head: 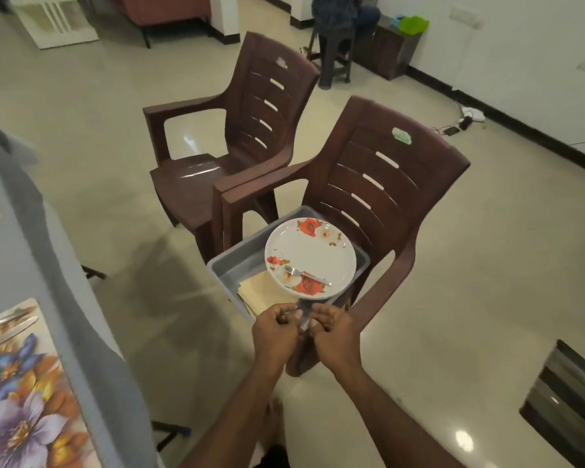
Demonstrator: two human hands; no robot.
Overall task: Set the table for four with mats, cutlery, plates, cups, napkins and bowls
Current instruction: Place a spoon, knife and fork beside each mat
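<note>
Cutlery is what both hands are busy with: the left hand (277, 327) and right hand (331, 327) meet just in front of the tub (223, 268), fingers curled round something thin and grey between them, likely cutlery handles, though blur hides exactly what. Each grip is narrow and closed on that piece. The tub sits on the seat of the near chair (379, 184), and across its rim lies the plate (309, 255), white with red flowers, with a fork (306, 274) lying on it near its front edge. Yellowish napkins (254, 292) show in the tub below. The plate looks stiff, smooth and probably breakable, and it overhangs the tub, so I judge it best taken by the rim with both hands, kept level so the fork does not slide off. The fork is light and slippery; pinch it at the handle. The counter (48, 265), at left, already carries a mat (24, 393) with knives (9, 324).
</note>
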